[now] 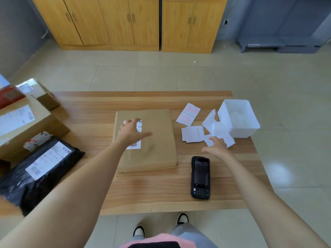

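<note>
The left hand (131, 130) is spread open, fingers straight, over the shipping label (138, 125) of the flat brown parcel (157, 140) — whether it presses down I cannot tell. The right hand (217, 146), open and holding nothing, has its fingertips at the loose white slips (192, 134). These lie just ahead of it, between parcel and white bin (238, 119) — the right hand is plainly nearer. The parcel's long axis runs away from the person, mid-counter (143, 194), with a scanner (200, 177) beside it.
</note>
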### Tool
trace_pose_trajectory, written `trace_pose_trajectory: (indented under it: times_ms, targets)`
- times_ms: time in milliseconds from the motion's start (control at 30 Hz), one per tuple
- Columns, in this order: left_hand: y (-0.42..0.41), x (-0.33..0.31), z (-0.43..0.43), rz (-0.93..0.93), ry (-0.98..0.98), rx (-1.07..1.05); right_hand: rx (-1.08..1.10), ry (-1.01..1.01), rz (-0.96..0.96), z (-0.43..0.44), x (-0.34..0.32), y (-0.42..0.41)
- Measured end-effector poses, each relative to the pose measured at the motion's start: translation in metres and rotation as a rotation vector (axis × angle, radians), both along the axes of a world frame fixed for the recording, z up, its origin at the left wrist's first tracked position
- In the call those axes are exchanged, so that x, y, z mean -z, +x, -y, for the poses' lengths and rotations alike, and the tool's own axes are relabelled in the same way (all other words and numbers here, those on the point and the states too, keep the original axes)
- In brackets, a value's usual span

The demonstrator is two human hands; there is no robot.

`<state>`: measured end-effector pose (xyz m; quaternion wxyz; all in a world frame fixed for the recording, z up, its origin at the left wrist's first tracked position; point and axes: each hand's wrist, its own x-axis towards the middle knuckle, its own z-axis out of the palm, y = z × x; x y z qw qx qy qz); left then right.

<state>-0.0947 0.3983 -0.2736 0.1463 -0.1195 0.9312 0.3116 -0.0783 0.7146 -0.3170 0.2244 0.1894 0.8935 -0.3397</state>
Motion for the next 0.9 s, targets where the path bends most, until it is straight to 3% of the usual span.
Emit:
trace_pose_trajectory:
  times_ms: [233, 533, 733, 900]
  targets:
    - [-0.020, -0.001, -0.082, 0.008, -0.001, 0.132, -0.036, 0.008, 0.016, -0.026, 0.008, -0.022]
    - [-0.046, 0.013, -0.149, 0.046, 0.060, 0.130, -0.120, -0.053, -0.029, -0.029, 0.028, -0.056]
    - [-0.057, 0.035, -0.176, 0.124, 0.093, 0.142, -0.343, 0.084, -0.104, -0.035, 0.042, -0.090]
    - [-0.064, 0.054, -0.187, 0.199, 0.069, 0.142, -0.468, 0.101, -0.049, -0.037, 0.058, -0.108]
